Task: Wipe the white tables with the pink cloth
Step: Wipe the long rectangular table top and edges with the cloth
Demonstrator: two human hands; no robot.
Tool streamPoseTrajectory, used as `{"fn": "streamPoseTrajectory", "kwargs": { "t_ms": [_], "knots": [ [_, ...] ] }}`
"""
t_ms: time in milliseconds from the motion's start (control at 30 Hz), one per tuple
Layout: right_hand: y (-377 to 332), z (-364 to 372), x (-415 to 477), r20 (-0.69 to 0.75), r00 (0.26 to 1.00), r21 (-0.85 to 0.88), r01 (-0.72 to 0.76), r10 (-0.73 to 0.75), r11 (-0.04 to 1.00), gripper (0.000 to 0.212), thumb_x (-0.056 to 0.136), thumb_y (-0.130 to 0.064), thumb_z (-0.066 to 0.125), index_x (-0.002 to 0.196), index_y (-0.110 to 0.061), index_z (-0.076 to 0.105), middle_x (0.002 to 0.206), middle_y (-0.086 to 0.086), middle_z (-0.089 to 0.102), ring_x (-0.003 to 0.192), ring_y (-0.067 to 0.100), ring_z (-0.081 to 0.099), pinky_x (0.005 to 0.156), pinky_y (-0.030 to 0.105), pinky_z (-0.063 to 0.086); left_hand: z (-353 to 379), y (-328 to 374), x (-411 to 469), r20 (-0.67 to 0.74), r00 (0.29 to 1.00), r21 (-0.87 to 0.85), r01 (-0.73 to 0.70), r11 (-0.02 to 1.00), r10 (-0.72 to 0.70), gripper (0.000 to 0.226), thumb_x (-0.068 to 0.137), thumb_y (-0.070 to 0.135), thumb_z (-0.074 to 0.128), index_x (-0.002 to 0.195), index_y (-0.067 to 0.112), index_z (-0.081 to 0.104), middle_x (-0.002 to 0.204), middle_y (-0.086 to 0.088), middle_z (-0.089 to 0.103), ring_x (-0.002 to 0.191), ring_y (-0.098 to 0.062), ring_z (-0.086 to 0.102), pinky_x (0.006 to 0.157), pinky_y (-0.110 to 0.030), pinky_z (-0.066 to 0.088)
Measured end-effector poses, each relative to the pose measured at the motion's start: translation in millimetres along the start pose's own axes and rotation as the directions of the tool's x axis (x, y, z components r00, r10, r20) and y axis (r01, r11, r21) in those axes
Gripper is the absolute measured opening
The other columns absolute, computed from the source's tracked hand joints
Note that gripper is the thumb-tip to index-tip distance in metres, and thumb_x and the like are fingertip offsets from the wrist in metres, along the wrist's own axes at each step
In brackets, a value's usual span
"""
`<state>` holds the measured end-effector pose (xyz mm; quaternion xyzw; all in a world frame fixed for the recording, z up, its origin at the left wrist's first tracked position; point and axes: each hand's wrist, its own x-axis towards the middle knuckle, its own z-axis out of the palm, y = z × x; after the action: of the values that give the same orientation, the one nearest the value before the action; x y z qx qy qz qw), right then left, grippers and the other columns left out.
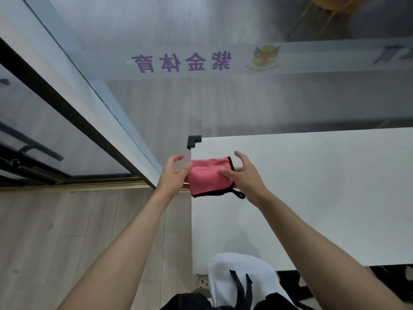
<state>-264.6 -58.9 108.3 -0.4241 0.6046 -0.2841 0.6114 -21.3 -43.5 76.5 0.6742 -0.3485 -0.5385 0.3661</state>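
Left hand (pixel 172 176) and right hand (pixel 244 175) hold folded, black-trimmed pink cloth (pixel 206 176).

- Soft, diffuse light fills your view evenly; exposure holds from the brightest white to the darkest black.
- The white table (pixel 312 186) reads bright and matte, with only faint, blurred shadows on it towards your body.
- The pink cloth (pixel 207 175) is the sharpest thing in view, and its black trim is crisp.
- The glass wall (pixel 156 30) looks hazy and milky, and the purple lettering (pixel 181 62) on it is slightly soft.
- Wide-angle stretch slants the door frame (pixel 67 113) and lengthens your forearms (pixel 125 253) at the lower edge.
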Motion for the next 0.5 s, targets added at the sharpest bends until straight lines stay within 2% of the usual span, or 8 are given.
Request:
{"fn": "streamPoseTrajectory", "kwargs": {
  "t_ms": [67,100,167,233,300,400,433,500],
  "knots": [
    [9.4,-6.3,0.0,0.033,0.998,0.095,0.049,-0.052,0.994,0.105,0.09,-0.015,0.087,0.167,-0.047,0.022,0.124,0.003,0.075,0.102,0.016,0.079,0.074,0.026,0.064,3.9,-0.3,0.5,0.184,0.981,-0.043,-0.059,0.997,0.066,0.061,0.092,0.015,0.089,0.139,0.04,0.06,0.113,-0.01,0.08,0.103,-0.027,0.08,0.086,-0.04,0.066],
    [13.9,-9.9,0.2,0.053,0.996,0.107,0.072,-0.078,0.992,0.111,0.088,-0.009,0.087,0.165,-0.053,0.022,0.127,0.002,0.073,0.105,0.016,0.079,0.075,0.027,0.064,5.5,-0.5,1.4,0.241,0.964,0.013,-0.115,0.993,0.109,0.068,0.085,0.004,0.091,0.136,0.041,0.065,0.116,-0.009,0.078,0.105,-0.026,0.079,0.085,-0.036,0.066],
    [17.8,-15.4,0.5,0.056,0.992,0.027,0.115,-0.116,0.993,0.109,0.083,0.002,0.085,0.161,-0.055,0.033,0.131,0.002,0.068,0.108,0.02,0.076,0.076,0.027,0.064,10.2,1.1,5.6,0.239,0.954,0.297,-0.25,0.922,0.182,0.068,0.077,-0.004,0.088,0.126,0.041,0.073,0.111,0.001,0.073,0.097,-0.017,0.076,0.083,-0.029,0.062],
    [21.7,-18.2,4.7,0.042,0.984,-0.125,0.176,-0.172,0.977,0.086,0.084,0.002,0.082,0.152,-0.044,0.054,0.136,-0.001,0.066,0.114,0.023,0.072,0.082,0.027,0.063,16.5,4.3,7.7,0.195,0.941,0.553,-0.338,0.761,0.276,0.055,0.08,0.004,0.084,0.122,0.038,0.076,0.102,0.012,0.065,0.086,-0.006,0.067,0.083,-0.026,0.056],
    [26.1,-21.4,11.6,0.036,0.976,-0.248,0.217,-0.215,0.944,0.06,0.09,-0.004,0.078,0.141,-0.034,0.067,0.136,-0.008,0.067,0.116,0.022,0.07,0.093,0.029,0.061,21.8,6.9,6.7,0.188,0.922,0.677,-0.372,0.636,0.339,0.033,0.087,0.017,0.078,0.116,0.033,0.078,0.103,0.011,0.055,0.091,-0.009,0.061,0.085,-0.028,0.053],
    [31.6,-30.1,23.8,0.046,0.966,-0.525,0.24,-0.255,0.817,0.031,0.102,-0.023,0.069,0.132,-0.031,0.072,0.122,-0.008,0.066,0.107,0.018,0.067,0.086,0.015,0.052,28.2,10.5,10.2,0.206,0.911,0.695,-0.393,0.602,0.356,0.015,0.093,0.024,0.071,0.107,0.027,0.077,0.123,0.011,0.057,0.111,-0.01,0.061,0.095,-0.029,0.051],
    [33.8,-33.8,27.1,0.06,0.961,-0.61,0.249,-0.269,0.752,0.025,0.103,-0.031,0.067,0.128,-0.031,0.072,0.118,-0.007,0.059,0.101,0.017,0.066,0.083,0.017,0.051,31.5,12.1,12.6,0.232,0.908,0.688,-0.406,0.601,0.348,0.014,0.095,0.023,0.069,0.107,0.026,0.075,0.125,0.012,0.061,0.114,-0.011,0.062,0.097,-0.03,0.052],
    [36.9,-40.7,34.8,0.09,0.953,-0.683,0.271,-0.29,0.678,0.024,0.097,-0.045,0.068,0.115,-0.03,0.071,0.116,-0.009,0.047,0.092,0.012,0.064,0.079,0.024,0.053,39.1,17.6,18.5,0.29,0.912,0.677,-0.41,0.612,0.29,0.012,0.098,0.021,0.065,0.108,0.028,0.069,0.113,0.011,0.07,0.107,-0.016,0.068,0.094,-0.037,0.056]
  ]
}}
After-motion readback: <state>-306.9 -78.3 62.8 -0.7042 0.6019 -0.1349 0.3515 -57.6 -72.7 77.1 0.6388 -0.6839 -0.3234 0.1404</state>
